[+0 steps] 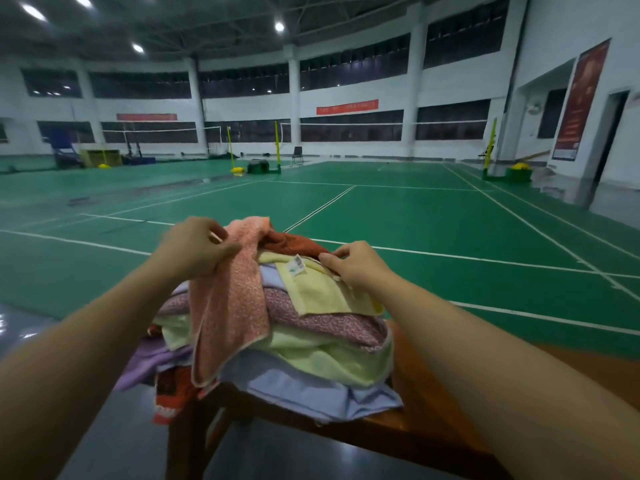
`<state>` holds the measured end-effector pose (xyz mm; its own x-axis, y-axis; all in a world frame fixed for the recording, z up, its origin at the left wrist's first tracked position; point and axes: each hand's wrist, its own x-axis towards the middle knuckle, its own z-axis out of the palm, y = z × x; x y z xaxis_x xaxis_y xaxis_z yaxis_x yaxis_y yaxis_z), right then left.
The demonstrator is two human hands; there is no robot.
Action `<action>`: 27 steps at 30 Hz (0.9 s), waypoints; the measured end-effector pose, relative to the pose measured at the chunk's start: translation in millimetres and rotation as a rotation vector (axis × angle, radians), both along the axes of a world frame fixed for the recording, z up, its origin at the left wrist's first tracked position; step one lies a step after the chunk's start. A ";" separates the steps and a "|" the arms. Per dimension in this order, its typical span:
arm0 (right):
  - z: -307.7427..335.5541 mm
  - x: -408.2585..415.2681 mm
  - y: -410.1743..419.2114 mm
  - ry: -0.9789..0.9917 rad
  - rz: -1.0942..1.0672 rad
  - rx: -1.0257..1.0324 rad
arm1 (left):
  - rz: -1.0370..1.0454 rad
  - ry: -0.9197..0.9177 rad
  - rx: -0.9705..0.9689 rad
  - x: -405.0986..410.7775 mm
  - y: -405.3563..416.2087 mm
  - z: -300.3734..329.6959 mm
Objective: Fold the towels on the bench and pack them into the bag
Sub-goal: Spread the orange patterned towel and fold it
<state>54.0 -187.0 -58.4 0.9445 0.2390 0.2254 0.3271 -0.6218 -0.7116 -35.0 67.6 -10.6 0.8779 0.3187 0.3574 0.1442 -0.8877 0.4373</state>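
While the left hand point(197, 249) pinches the top edge of the pink towel point(230, 306) between thumb and curled fingers, the right hand point(356, 265) pinches fabric at the far right of the pile point(311, 344), probably the pale yellow towel point(318, 289) or the rust-red one point(294, 242) behind it; edge is blurred, can't say which. Both hands are grasping cloth, neither is released. Pink towel hangs from the grip down the left-front face of the pile, long axis running from the far top toward the camera, its lower hem just beyond the bench point(408, 434) edge on the left. Pile sits on the near end of the bench: lavender, yellow, mauve-patterned and light blue layers, loose and unfolded. No bag in view. Judgement: step in hand is separating one towel off the pile, folding not started. To do it well, lift the pink towel straight up clear of the pile, let the right hand drop its fabric and take the other top corner, so the long axis hangs square before the first fold. Risk: dragging neighbours off the bench.
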 end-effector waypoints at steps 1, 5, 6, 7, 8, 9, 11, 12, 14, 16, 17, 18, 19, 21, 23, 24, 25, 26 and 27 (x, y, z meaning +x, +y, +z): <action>-0.8 0.7 0.6 -0.007 0.005 -0.003 | -0.008 -0.058 -0.023 0.5 4.0 -0.4; 3.2 -1.1 2.7 -0.038 0.034 0.019 | -0.028 -0.125 -0.118 3.7 11.8 4.5; 4.7 -2.0 3.9 -0.038 0.037 0.013 | -0.048 -0.093 -0.140 4.6 9.3 5.8; 5.7 -2.6 4.7 -0.040 0.035 0.012 | -0.068 -0.042 -0.162 5.3 3.7 5.8; 6.0 -3.0 5.2 -0.040 0.032 0.011 | -0.074 0.009 -0.153 7.3 -1.0 4.1; 5.5 -2.5 6.0 -0.041 0.030 0.010 | -0.066 0.037 -0.095 10.5 -5.3 2.3; 4.3 -3.2 8.4 -0.040 0.028 -0.007 | -0.023 -0.001 0.032 17.1 -10.3 1.0; 3.7 -3.3 9.5 -0.046 0.026 -0.022 | -0.011 -0.058 0.012 19.7 -10.6 3.0; 1.1 -0.8 9.5 -0.164 -0.050 -0.067 | -0.027 -0.181 -0.240 20.9 -12.3 13.6; 7.3 -3.4 9.8 -0.327 -0.131 0.014 | -0.085 -0.280 -0.549 17.7 -16.5 27.8; 14.2 -5.6 10.7 -0.335 -0.107 0.147 | -0.142 -0.295 -0.684 13.7 -23.5 34.8; 23.4 -6.6 12.4 -0.261 -0.038 0.308 | -0.214 -0.304 -0.799 10.7 -31.9 40.6; 33.7 -7.3 14.4 -0.138 0.044 0.452 | -0.290 -0.304 -0.882 6.5 -43.5 46.0; 52.6 -10.3 18.6 0.123 0.211 0.647 | -0.442 -0.308 -0.957 0.7 -72.0 54.8; 68.7 -15.3 15.3 0.281 0.422 0.782 | -0.581 -0.310 -0.942 -1.2 -103.3 59.3; 76.2 -19.4 8.8 0.321 0.520 0.845 | -0.629 -0.291 -0.906 -1.2 -117.8 59.8; 82.5 -22.3 -0.9 0.346 0.595 0.882 | -0.656 -0.263 -0.847 -0.1 -130.0 59.7; 87.4 -25.0 -13.5 0.363 0.637 0.909 | -0.678 -0.221 -0.793 2.7 -141.0 58.8; 90.8 -26.7 -27.9 0.373 0.650 0.932 | -0.712 -0.168 -0.765 4.6 -151.2 57.9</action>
